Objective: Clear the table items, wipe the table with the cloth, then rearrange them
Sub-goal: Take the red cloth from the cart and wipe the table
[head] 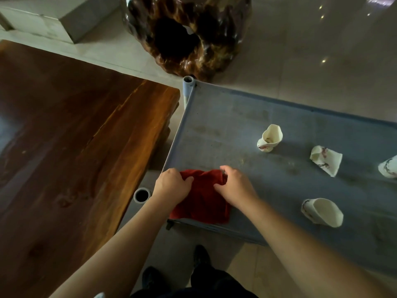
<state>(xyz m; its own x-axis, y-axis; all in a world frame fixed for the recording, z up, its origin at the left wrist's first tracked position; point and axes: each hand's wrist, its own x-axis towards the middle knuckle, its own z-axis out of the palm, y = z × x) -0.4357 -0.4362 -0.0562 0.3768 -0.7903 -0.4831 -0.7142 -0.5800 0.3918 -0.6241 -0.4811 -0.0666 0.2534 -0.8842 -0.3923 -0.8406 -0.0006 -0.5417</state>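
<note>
A red cloth (200, 203) lies folded at the near left corner of the grey-blue table (236, 117). My left hand (171, 183) presses on its left part with the fingers curled into the fabric. My right hand (234, 182) rests on its right part, fingers bent and pinching the top edge. Several white cups with dark red markings stand on the table to the right: one (270, 137) further back, one (325, 160) beside it, one (322, 211) near the front edge, and one (390, 167) cut off by the frame's right side.
A dark brown wooden table (64, 136) fills the left side, a narrow gap away from the grey table. A large glossy carved wooden root stool (187, 33) stands behind the grey table's far corner. Grey tube posts (141, 195) mark the table corners. My shoes (200, 257) show below.
</note>
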